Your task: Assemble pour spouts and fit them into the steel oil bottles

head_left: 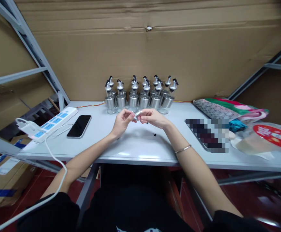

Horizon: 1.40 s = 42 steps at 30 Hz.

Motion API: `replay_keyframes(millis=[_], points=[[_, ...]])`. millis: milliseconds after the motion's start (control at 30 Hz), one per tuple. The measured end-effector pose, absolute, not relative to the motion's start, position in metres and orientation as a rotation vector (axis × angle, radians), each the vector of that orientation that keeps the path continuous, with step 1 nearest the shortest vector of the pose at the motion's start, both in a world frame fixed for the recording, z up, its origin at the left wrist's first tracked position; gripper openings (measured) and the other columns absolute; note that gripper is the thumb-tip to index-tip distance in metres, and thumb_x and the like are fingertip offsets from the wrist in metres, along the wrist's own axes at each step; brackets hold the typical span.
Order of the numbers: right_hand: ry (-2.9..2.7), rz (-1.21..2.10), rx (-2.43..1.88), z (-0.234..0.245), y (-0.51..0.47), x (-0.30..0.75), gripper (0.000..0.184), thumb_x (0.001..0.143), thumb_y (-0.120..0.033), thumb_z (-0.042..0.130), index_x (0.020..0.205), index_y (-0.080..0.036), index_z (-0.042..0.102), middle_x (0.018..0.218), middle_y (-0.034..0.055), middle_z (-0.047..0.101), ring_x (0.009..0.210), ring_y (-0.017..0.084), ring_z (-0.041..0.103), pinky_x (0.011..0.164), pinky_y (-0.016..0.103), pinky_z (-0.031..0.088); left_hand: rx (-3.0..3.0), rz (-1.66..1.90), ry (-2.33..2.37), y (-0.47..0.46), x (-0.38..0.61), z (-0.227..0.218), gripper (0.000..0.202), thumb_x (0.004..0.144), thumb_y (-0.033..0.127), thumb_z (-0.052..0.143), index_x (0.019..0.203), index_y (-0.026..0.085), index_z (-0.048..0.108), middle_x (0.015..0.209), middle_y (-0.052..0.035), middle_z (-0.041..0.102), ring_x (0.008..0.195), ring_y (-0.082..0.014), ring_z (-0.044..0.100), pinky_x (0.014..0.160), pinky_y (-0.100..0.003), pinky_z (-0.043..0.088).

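Note:
In front of me my left hand [124, 122] and my right hand [154, 118] meet over the table, fingertips closed. Both pinch a small silvery piece [137, 115] between them; the fingers cover much of it, and its exact kind is hard to make out. Just behind the hands stand two rows of glass bottles with steel sleeves [144, 101], topped by silver pourer spouts with black levers [175, 81]. A tiny black part [155, 135] lies on the table below my right hand.
On the left of the white table [140, 151] are a smartphone [79, 126] and a power strip [55, 124], whose white cable [60, 161] crosses my left arm. To the right lie a blurred-out device [203, 135], a patterned cloth bag [227, 109] and a plastic-wrapped container [258, 140]. Cardboard [106, 48] stands behind.

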State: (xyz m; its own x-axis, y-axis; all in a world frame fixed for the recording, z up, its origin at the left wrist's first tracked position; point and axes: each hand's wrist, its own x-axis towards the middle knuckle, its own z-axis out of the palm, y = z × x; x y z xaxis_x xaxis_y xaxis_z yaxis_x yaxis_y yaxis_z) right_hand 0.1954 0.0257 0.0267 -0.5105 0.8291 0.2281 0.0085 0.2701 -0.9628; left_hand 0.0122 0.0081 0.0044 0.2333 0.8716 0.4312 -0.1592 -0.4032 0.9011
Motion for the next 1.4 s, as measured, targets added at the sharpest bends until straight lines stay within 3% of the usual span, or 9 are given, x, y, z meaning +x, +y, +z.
replay_keyframes(millis=[200,500,633,800,967,1133,1400], points=[[-1.64,1.391,-0.695,0.026,0.023,0.189,0.034,0.057,-0.041,0.082,0.075,-0.016,0.068,0.051,-0.0041,0.057,0.041,0.006,0.04,0.04,0.021,0.027,1.369,1.274,0.586,-0.002,0.019,-0.003,0.053,0.07,0.067,0.065,0.078,0.018,0.047,0.073,-0.001,0.065,0.065,-0.0132,0.063,0.068,-0.032,0.054],[-1.559,1.312,-0.72,0.023,0.027,0.189,0.03,0.057,-0.037,0.082,0.072,-0.016,0.068,0.056,-0.0019,0.064,0.047,0.008,0.048,0.044,0.022,0.033,1.366,1.182,0.569,-0.001,0.012,-0.004,0.047,0.076,0.061,0.064,0.088,0.019,0.047,0.081,-0.003,0.065,0.068,-0.0141,0.063,0.071,-0.034,0.052],[-1.608,1.301,-0.759,0.024,0.028,0.193,0.029,0.058,-0.038,0.081,0.07,-0.015,0.067,0.055,-0.002,0.062,0.048,0.008,0.049,0.046,0.023,0.034,1.967,1.325,0.571,0.004,0.003,-0.009,0.041,0.077,0.044,0.071,0.104,0.022,0.051,0.101,-0.0044,0.063,0.082,-0.0153,0.063,0.082,-0.034,0.049],[-1.73,1.328,-0.809,0.025,0.029,0.2,0.029,0.062,-0.038,0.079,0.073,-0.015,0.066,0.056,-0.002,0.061,0.052,0.009,0.05,0.05,0.023,0.035,2.75,1.404,0.543,0.007,-0.002,-0.013,0.025,0.092,0.032,0.055,0.114,0.021,0.054,0.107,-0.0087,0.064,0.098,-0.0193,0.062,0.082,-0.033,0.047],[-1.961,1.472,-0.905,0.026,0.035,0.225,0.03,0.06,-0.037,0.08,0.077,-0.015,0.069,0.065,-0.0021,0.063,0.059,0.009,0.052,0.057,0.023,0.037,2.882,1.396,0.544,0.007,-0.001,-0.014,0.026,0.09,0.036,0.058,0.11,0.019,0.057,0.101,-0.0079,0.069,0.093,-0.0187,0.065,0.08,-0.032,0.046],[-2.272,1.687,-1.062,0.021,0.042,0.254,0.036,0.047,-0.026,0.086,0.078,-0.013,0.073,0.052,-0.0084,0.05,0.052,0.006,0.044,0.055,0.023,0.035,2.776,1.448,0.522,0.006,-0.001,-0.013,0.028,0.089,0.034,0.06,0.11,0.017,0.055,0.098,-0.0075,0.07,0.088,-0.0164,0.067,0.079,-0.03,0.045],[-2.375,1.641,-1.258,0.009,0.052,0.262,0.033,0.047,-0.029,0.085,0.075,-0.015,0.075,0.051,-0.0098,0.043,0.054,0.006,0.039,0.06,0.025,0.032,2.76,1.446,0.537,0.004,-0.001,-0.012,0.027,0.089,0.032,0.061,0.111,0.018,0.056,0.098,-0.0072,0.07,0.085,-0.0161,0.066,0.079,-0.031,0.045]])
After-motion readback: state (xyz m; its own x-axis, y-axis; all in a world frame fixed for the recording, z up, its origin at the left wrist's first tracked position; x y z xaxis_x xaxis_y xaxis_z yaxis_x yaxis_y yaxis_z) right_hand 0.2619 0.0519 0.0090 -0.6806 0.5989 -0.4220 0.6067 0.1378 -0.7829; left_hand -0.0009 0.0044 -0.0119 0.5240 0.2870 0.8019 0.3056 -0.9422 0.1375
